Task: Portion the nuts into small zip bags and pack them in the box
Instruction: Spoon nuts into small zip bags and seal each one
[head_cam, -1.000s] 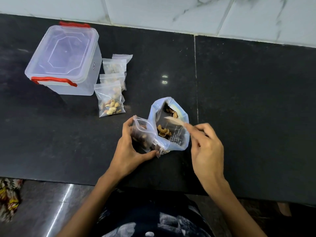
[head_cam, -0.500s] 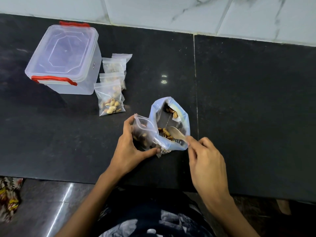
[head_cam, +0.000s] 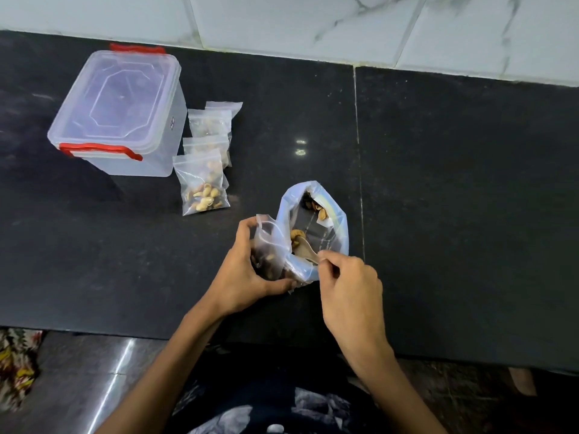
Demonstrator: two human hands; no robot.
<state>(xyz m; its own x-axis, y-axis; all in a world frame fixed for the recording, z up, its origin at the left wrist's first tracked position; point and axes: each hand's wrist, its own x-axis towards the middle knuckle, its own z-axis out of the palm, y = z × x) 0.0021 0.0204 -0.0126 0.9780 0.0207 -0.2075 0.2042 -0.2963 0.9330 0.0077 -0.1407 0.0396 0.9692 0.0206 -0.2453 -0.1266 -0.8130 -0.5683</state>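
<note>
My left hand [head_cam: 242, 274] grips a small clear zip bag [head_cam: 268, 245] with its mouth held open; a few dark nuts lie inside. Right beside it stands the large bluish nut bag [head_cam: 340, 227], open, with nuts showing. My right hand [head_cam: 347, 283] pinches the handle of a small pale spoon [head_cam: 302, 249], whose bowl is dipped into the large bag among the nuts. A closed clear plastic box [head_cam: 119, 111] with red clips stands at the far left. Next to it lie several filled small zip bags [head_cam: 203, 183].
The black stone counter has a seam [head_cam: 358, 151] running front to back just right of the big bag. A pale tiled wall [head_cam: 313, 23] rises behind. The counter's front edge [head_cam: 94, 332] is near my body, and patterned cloth [head_cam: 15, 361] lies on the floor at lower left.
My right hand drew back toward me and then dipped the spoon lower into the large bag. My left hand kept holding the small bag open in the same spot.
</note>
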